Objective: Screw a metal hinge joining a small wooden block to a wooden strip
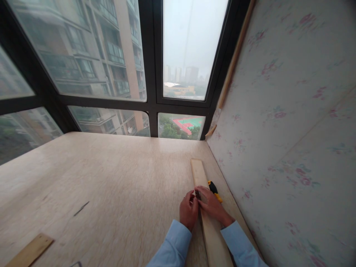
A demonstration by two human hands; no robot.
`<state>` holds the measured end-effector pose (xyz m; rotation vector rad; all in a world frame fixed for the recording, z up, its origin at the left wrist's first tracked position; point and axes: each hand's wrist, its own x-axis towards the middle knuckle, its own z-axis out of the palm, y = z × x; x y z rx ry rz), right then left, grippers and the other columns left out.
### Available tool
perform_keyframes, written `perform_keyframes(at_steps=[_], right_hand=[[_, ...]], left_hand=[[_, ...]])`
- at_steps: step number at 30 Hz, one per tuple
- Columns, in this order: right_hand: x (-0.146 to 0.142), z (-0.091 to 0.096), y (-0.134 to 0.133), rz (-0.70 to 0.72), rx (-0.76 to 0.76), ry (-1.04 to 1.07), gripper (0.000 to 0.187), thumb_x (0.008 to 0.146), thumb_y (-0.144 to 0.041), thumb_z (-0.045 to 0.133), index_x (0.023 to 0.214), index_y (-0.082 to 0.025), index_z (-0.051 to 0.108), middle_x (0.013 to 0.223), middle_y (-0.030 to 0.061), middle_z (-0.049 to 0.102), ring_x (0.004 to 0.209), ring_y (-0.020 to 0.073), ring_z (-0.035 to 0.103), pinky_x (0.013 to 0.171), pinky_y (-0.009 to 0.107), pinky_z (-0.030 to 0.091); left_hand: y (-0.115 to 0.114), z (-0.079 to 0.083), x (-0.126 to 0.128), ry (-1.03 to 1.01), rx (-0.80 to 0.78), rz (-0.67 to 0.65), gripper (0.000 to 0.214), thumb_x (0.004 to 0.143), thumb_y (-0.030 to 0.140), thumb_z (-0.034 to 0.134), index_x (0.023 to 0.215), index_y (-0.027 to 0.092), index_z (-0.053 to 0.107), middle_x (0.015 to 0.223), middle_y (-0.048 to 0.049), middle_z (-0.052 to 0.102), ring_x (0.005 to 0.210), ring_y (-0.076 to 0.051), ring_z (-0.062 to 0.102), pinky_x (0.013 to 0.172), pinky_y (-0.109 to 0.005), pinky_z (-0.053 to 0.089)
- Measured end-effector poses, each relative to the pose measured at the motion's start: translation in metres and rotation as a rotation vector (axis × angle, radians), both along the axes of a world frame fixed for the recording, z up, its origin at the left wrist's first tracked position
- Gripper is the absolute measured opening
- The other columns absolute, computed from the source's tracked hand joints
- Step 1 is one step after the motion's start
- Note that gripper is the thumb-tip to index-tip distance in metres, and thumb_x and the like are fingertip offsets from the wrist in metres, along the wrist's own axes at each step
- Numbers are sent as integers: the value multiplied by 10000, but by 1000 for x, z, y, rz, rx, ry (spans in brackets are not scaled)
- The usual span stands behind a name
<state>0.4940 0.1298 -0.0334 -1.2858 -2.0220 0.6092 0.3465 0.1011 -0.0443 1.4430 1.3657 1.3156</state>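
Note:
A long pale wooden board (198,170) lies on the wood-grained surface, running away from me. At its left edge is a small dark metal piece (197,194) with light spots like holes, which looks like a hinge. My left hand (189,210) is closed from the left, its fingertips pinching this piece. My right hand (210,205) lies across the board, with thumb and fingers closed around the piece's other side. The fingers cover part of it. Just beyond my right hand rests a yellow and black tool handle (213,188), its lower end near my wrist.
A thin dark pointed rod (81,208) lies on the surface (125,178) to the left. Nearer me are a short wooden board (33,251) and a partly cut-off metal loop (75,264). Flowered wallpaper (294,122) bounds the right; dark-framed windows (151,66) stand at the back.

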Motion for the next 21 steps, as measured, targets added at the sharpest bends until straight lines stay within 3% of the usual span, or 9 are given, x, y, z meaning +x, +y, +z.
perform_keyframes(at_steps=[21], right_hand=[[-2, 9, -5, -2, 24, 54, 387, 804, -223, 589, 1185, -228, 652, 1266, 109, 631, 1231, 263, 539, 1080, 505, 404]], left_hand=[[-1, 2, 0, 83, 11, 16, 273, 865, 220, 473, 1069, 163, 645, 1007, -90, 708, 889, -196, 660, 789, -312, 520]])
